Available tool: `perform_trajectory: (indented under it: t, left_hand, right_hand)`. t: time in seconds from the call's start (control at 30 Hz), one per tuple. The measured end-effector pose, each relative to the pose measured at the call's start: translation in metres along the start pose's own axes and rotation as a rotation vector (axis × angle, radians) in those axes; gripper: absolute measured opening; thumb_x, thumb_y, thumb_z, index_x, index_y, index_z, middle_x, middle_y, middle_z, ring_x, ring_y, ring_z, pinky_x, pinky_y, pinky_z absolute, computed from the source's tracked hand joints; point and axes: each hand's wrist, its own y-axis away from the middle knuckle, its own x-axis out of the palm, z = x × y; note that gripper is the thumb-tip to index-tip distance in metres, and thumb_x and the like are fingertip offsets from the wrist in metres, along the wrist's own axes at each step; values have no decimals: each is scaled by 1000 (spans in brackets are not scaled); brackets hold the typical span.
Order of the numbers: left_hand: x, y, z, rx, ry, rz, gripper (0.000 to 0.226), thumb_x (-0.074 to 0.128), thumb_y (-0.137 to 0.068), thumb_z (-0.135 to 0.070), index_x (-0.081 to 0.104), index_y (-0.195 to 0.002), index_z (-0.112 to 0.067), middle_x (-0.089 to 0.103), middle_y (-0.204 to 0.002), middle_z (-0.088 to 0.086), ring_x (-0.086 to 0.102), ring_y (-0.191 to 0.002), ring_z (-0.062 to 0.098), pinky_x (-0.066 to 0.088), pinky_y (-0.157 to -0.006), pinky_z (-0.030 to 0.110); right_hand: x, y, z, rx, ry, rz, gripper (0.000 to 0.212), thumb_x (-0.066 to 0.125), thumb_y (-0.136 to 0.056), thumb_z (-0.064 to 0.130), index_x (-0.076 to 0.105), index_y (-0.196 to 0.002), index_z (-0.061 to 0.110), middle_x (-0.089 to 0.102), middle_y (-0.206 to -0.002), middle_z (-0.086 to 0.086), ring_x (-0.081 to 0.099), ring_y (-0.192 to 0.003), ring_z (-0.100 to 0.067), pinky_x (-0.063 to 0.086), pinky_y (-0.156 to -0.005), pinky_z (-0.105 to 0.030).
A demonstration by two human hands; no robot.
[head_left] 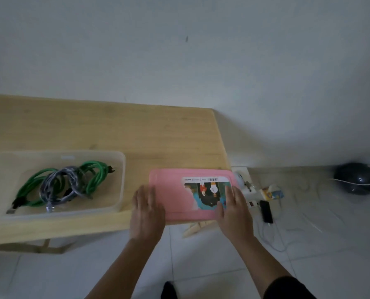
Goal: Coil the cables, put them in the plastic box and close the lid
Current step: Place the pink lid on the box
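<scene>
With both cables in the box [119, 182], we lay our left hand [148, 209] and right hand [233, 209] flat, fingers straight, on the short edges of the lid [173, 190] at the near right corner of the surface [115, 126]; it looks light, thin and a little bendy.

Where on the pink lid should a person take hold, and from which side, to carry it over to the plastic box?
Probably by its two short ends, from the near edge. The pink lid lies flat at the table corner, its near edge overhanging, so fingers can slip under. The left hand and right hand already rest there, one at each end.
</scene>
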Motion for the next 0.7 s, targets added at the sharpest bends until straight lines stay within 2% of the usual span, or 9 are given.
perform_trajectory:
  t: [0.03,0.1,0.2,0.3,0.4,0.47,0.57,0.7]
  left_hand:
    - [6,-1,2,30,-39,-10,59,70,-69,-1,43,-120,11,48,-111,38,45,-102,49,53,-75,60]
    - [18,-4,4,38,-57,1,56,67,-76,-8,41,-123,8,50,-110,38,41,-102,48,51,-79,60]
    - [26,-7,0,-55,-31,18,45,41,-90,-22,42,-129,1,49,-118,35,45,-108,50,47,-88,58]
    - [29,-9,-5,-95,-30,1,45,39,-90,-23,44,-129,0,49,-120,35,45,-109,51,45,-90,57]
    - [25,-9,-16,-146,24,-30,41,49,-92,-14,44,-131,0,47,-126,36,45,-112,51,45,-92,58]
    - [17,-12,-26,-180,85,-39,45,50,-92,-14,41,-135,-3,41,-135,33,43,-116,49,45,-88,54]
    - [2,-19,-40,-158,126,-106,45,52,-91,-13,43,-134,-1,42,-135,32,46,-112,48,48,-83,50]
    - [-31,-29,-43,-196,165,-229,47,39,-93,-26,43,-134,-5,40,-139,29,41,-122,43,41,-97,48]
  right_hand:
    - [3,-2,-8,15,-3,-1,56,35,-86,32,51,-127,-4,52,-128,-28,50,-120,-41,54,-84,-51]
    - [7,-5,-18,51,-19,14,51,39,-91,28,44,-134,1,42,-139,-27,38,-130,-40,47,-94,-52]
    - [11,-12,-27,92,-97,65,51,45,-94,23,35,-141,6,31,-147,-26,26,-137,-38,36,-102,-48]
    - [13,-15,-27,99,-163,28,53,54,-91,19,39,-138,1,37,-141,-30,34,-131,-41,39,-100,-47]
    - [12,-17,-26,119,-199,-31,53,60,-87,17,44,-133,-2,43,-133,-33,40,-125,-45,43,-95,-49]
    - [6,-20,-25,109,-208,-102,52,63,-85,15,47,-131,-4,47,-128,-34,43,-121,-47,45,-91,-51]
    - [-11,-29,-19,106,-208,-227,50,65,-83,12,51,-128,-4,51,-122,-33,47,-114,-47,48,-86,-53]
    - [-35,-38,12,81,-259,-354,48,60,-83,16,52,-126,-3,54,-117,-32,51,-107,-46,51,-81,-51]
